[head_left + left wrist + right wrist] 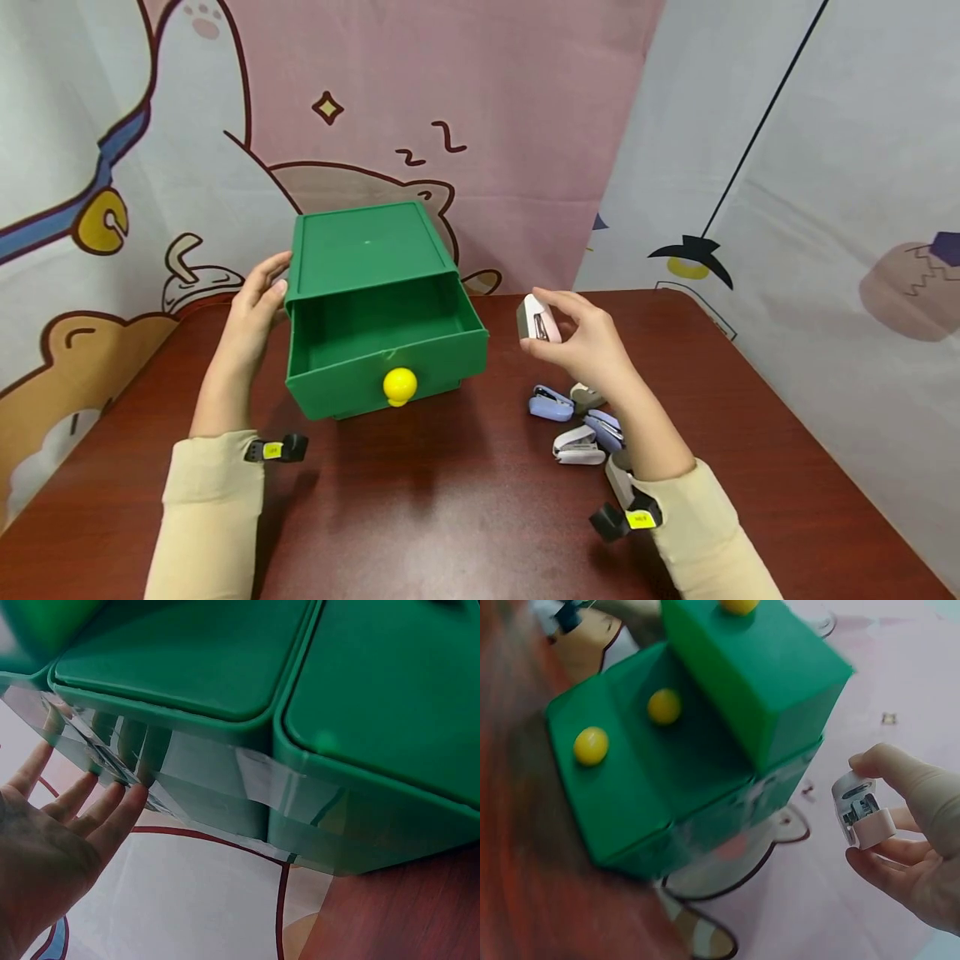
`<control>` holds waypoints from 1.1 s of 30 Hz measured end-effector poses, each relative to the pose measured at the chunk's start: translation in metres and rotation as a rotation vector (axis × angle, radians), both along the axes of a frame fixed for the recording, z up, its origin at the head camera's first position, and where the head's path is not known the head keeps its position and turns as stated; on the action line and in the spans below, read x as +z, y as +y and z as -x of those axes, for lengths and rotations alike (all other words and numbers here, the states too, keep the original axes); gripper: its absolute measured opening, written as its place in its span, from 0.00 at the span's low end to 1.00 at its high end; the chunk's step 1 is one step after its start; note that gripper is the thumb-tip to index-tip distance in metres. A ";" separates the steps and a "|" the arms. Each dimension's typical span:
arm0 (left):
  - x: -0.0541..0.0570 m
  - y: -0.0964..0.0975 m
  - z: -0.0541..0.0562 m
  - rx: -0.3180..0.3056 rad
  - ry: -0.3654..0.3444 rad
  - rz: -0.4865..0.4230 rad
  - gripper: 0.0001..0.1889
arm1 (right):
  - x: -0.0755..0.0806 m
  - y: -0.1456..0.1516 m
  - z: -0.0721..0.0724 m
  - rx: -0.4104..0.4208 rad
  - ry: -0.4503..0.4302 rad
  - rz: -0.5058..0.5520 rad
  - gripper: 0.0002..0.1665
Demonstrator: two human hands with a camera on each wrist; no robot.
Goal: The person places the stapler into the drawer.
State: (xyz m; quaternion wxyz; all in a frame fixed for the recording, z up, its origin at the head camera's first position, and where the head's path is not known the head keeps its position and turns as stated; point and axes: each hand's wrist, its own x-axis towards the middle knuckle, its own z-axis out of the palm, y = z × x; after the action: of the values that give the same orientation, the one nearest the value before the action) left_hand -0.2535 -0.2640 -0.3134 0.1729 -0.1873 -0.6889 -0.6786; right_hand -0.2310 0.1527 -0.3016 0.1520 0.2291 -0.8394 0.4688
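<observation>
Toward the far edge of the table (450, 475), I rest the left hand (253, 312), fingers extended and gripping nothing, against the left side of the green drawer unit (367, 246), presumably to brace it while its upper drawer (337, 383) stands pulled out. With the right hand (588, 337) I pinch a white-and-pink stapler (537, 320) between thumb and fingers, raised off the table to the right of the drawer, a light hold that I judge suits so small an object. Loose staplers (551, 407) lie clustered nearer the table's right edge, probably for that hand's easy reach.
</observation>
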 end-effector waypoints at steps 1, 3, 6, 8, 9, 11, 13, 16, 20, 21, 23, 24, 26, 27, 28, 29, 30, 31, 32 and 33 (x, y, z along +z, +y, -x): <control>0.000 0.000 0.000 -0.001 -0.001 -0.005 0.23 | 0.004 -0.001 -0.002 0.005 0.007 0.011 0.37; -0.001 0.000 0.001 -0.002 -0.001 -0.007 0.23 | 0.011 -0.004 -0.005 0.020 0.020 0.036 0.36; -0.001 0.001 0.001 -0.003 -0.001 -0.011 0.23 | 0.021 -0.010 -0.009 0.054 0.032 0.063 0.36; -0.001 0.000 0.001 -0.004 -0.001 -0.011 0.23 | 0.027 -0.016 -0.010 0.084 0.027 0.084 0.36; -0.001 0.000 0.001 -0.003 0.000 -0.009 0.23 | 0.030 -0.018 -0.011 0.099 0.022 0.096 0.36; -0.001 0.000 0.001 -0.004 0.002 -0.012 0.23 | 0.037 -0.024 -0.012 0.126 0.009 0.115 0.36; -0.001 0.000 0.001 -0.002 0.002 -0.012 0.23 | 0.042 -0.030 -0.013 0.149 -0.004 0.130 0.36; -0.001 0.000 0.001 -0.001 0.004 -0.017 0.23 | 0.050 -0.038 -0.013 0.172 -0.012 0.136 0.36; -0.002 -0.001 0.001 -0.005 0.010 -0.009 0.23 | 0.058 -0.048 -0.016 0.202 -0.036 0.141 0.36; -0.002 -0.001 0.001 -0.009 0.012 -0.007 0.23 | 0.059 -0.051 -0.016 0.210 -0.043 0.142 0.37; -0.002 -0.002 0.001 -0.018 0.015 -0.008 0.23 | 0.062 -0.056 -0.016 0.223 -0.039 0.139 0.37; -0.002 -0.002 0.000 -0.020 0.016 -0.008 0.23 | 0.063 -0.059 -0.016 0.226 -0.032 0.131 0.37; -0.001 -0.002 0.000 -0.026 0.016 -0.007 0.23 | 0.064 -0.065 -0.015 0.230 -0.025 0.114 0.37; -0.001 -0.003 0.000 -0.029 0.017 -0.004 0.23 | 0.065 -0.068 -0.014 0.230 -0.026 0.105 0.36; -0.001 -0.004 0.000 -0.030 0.017 -0.001 0.23 | 0.065 -0.070 -0.013 0.231 -0.028 0.098 0.37; -0.001 -0.005 0.000 -0.034 0.017 0.005 0.23 | 0.065 -0.073 -0.012 0.230 -0.032 0.087 0.37; -0.001 -0.005 0.000 -0.039 0.019 0.008 0.23 | 0.066 -0.075 -0.011 0.230 -0.041 0.079 0.37; -0.001 -0.006 0.000 -0.045 0.020 0.014 0.23 | 0.066 -0.077 -0.010 0.231 -0.049 0.071 0.37; -0.002 -0.007 0.000 -0.050 0.021 0.019 0.23 | 0.066 -0.079 -0.010 0.231 -0.058 0.065 0.37; -0.002 -0.008 0.000 -0.058 0.024 0.022 0.23 | 0.065 -0.080 -0.009 0.232 -0.062 0.059 0.37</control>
State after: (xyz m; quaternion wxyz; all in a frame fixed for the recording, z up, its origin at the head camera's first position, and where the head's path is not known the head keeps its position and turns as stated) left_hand -0.2537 -0.2720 -0.3151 0.1592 -0.2174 -0.6885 -0.6734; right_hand -0.2223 0.0723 -0.2362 0.0772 0.3056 -0.7974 0.5146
